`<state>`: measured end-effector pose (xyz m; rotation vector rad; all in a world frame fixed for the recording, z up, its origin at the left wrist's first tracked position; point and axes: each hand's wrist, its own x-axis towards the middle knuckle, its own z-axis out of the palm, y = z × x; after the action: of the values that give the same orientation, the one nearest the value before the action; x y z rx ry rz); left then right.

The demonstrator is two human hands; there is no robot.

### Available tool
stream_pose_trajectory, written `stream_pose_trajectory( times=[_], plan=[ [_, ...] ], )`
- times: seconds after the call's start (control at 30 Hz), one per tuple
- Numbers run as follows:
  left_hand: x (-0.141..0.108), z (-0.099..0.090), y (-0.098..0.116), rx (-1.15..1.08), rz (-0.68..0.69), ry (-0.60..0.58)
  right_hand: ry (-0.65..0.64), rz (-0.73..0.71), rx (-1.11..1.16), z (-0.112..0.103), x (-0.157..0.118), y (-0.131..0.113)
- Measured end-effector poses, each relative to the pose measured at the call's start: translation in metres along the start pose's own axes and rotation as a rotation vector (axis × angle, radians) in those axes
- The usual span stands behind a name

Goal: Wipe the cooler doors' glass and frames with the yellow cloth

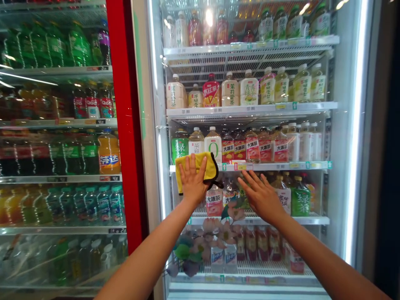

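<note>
A yellow cloth (211,167) with a black edge lies flat against the glass door of a lit drinks cooler. My left hand (193,179) presses on it with spread fingers, and the cloth shows around the hand. To the right, my right hand (261,193) is at the same glass with fingers stretched out and no object in it. Behind the glass, bottles stand on shelves, among them a red-labelled bottle (211,92) and a green-labelled bottle (301,198). A flower pattern (200,243) shows on the door below my hands.
At the left is another glass-fronted cooler with a red frame (126,125), holding green bottles (79,43) and an orange bottle (108,152). A bright light strip (356,137) runs down the right side of the nearer cooler, beside a dark edge.
</note>
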<state>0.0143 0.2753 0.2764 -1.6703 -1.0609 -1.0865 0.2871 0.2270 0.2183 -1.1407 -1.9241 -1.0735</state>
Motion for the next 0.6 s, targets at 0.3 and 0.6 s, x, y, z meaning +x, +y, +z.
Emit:
stream_pose_trajectory(
  times=[0.3,0.6],
  plan=[
    [-0.028,-0.002,-0.003,-0.055,0.616,-0.154,-0.030,0.046,-0.032,0.004,-0.007,0.001],
    [0.026,0.006,0.043,-0.045,0.024,-0.033,-0.081,0.068,-0.023,-0.006,-0.018,0.023]
  ],
)
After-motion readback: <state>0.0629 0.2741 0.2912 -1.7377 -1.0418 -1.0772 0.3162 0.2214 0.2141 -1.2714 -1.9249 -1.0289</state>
